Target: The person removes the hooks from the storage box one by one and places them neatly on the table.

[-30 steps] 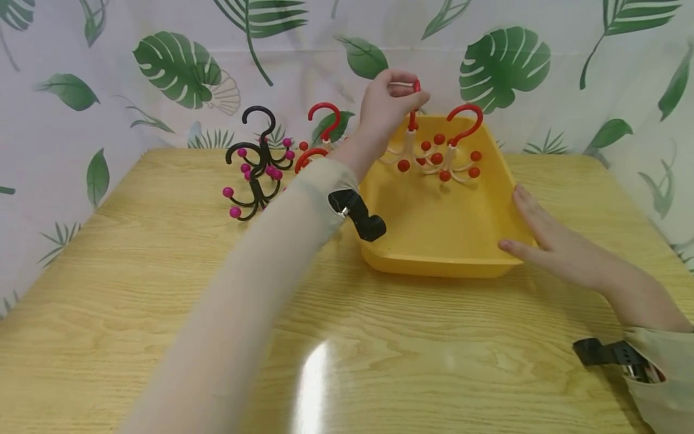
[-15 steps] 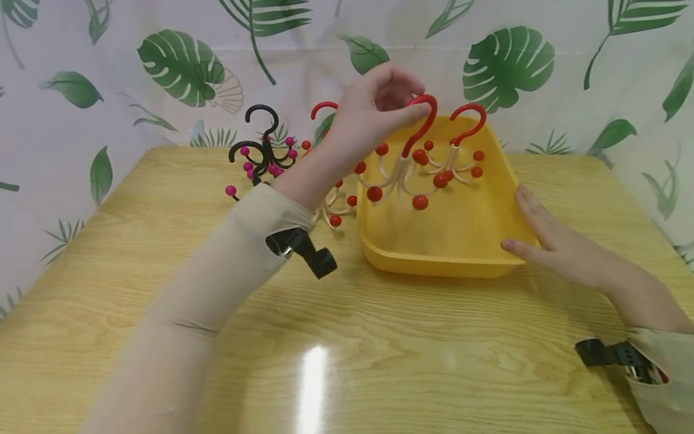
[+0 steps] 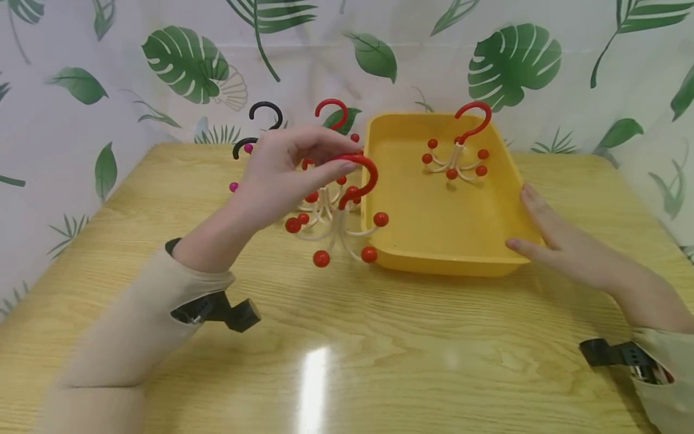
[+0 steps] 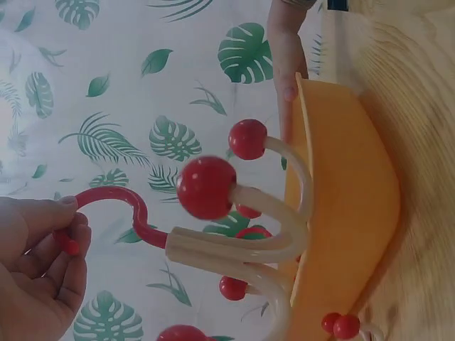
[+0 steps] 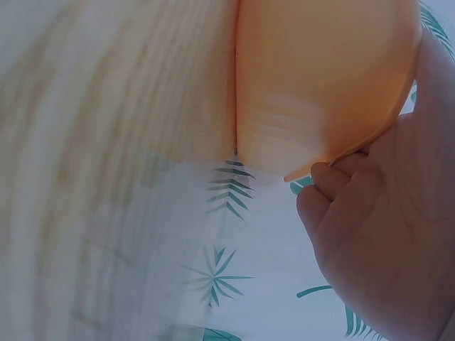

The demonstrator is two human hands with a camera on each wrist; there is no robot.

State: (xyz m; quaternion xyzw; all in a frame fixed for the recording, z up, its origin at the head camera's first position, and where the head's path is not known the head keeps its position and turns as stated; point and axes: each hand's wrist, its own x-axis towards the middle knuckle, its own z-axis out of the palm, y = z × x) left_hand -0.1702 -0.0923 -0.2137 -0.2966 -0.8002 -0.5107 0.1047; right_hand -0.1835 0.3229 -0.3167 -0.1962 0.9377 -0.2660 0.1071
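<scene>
My left hand (image 3: 290, 175) pinches the red hook of a claw-shaped hanger (image 3: 338, 228), which has cream prongs tipped with red balls. It hangs in front of the left wall of a yellow basin (image 3: 434, 226), upright and above the table. The left wrist view shows thumb and fingers (image 4: 43, 245) on the hook's end. A similar red-hooked hanger (image 3: 456, 155) stands inside the basin. My right hand (image 3: 575, 250) rests on the basin's near right corner, thumb on the rim and forefinger extended along the right side. Its other fingers (image 5: 338, 185) bend against the outside.
Left of the basin stand more red-hooked hangers (image 3: 332, 102), partly behind my left hand. Black-hooked hangers (image 3: 266, 105) with magenta balls are farther left, mostly hidden. The wooden table (image 3: 412, 355) meets a leaf-patterned backdrop (image 3: 303, 66).
My left hand has lifted a red-hooked hanger from over the basin and carried it left and nearer. One hanger stays in the basin. The right hand has kept its place.
</scene>
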